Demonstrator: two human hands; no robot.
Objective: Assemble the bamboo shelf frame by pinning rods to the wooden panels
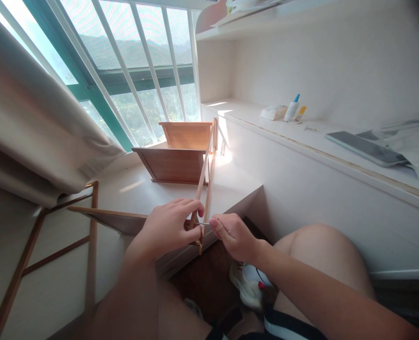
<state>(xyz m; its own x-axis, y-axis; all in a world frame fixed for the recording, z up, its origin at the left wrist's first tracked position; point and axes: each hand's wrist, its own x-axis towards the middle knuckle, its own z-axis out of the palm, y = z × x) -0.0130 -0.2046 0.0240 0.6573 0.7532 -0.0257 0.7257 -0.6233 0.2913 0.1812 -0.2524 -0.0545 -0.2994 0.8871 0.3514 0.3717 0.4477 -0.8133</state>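
Head view: both bare hands at the near end of a slim brown wooden frame (203, 175), which sits over a white tabletop (239, 182) and runs away toward the window with white bars (152, 68). Left hand (168, 224) curled round that end, thumb and forefinger apart with the wood between them; how firm the grip is, can't tell. Right hand (235, 236) pinched narrow on a thin silvery metal rod (204, 224), roughly level, far tip at the frame end between the left fingers. Handle, if any, hidden in the fist.

Attached side: reddish-brown wooden panel (175, 166) at mid-frame, lighter orange-brown wooden panel (188, 136) behind it, third brown-edged panel (112, 219) running behind the left hand. Separate ladder-like brown wooden frame (91, 255) upright at far left. Right-hand white ledge (243, 122): white tube with blue cap (291, 111), dark flat tablet-like device (365, 148).
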